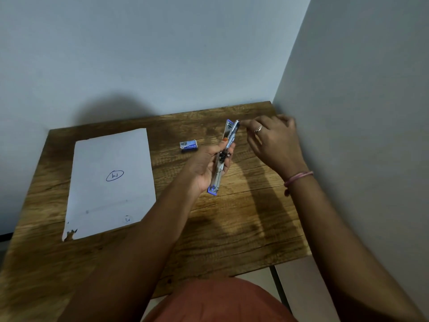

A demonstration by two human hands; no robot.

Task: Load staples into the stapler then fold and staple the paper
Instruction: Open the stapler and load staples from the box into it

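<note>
My left hand (206,163) grips a blue and silver stapler (224,156) around its middle, holding it swung open lengthwise above the wooden table (243,228). My right hand (274,138) is at the stapler's far tip, with fingertips pinched together against the metal end; whether a staple strip sits between them is too small to tell. A small blue and white staple box (189,145) lies on the table just left of the stapler. A white sheet of paper (109,182) with a circled mark lies flat at the table's left side.
The table stands in a corner, with a wall (162,54) behind and another wall (359,112) close on the right. The paper's near left corner is torn. My lap in orange cloth (220,303) sits at the table's front edge.
</note>
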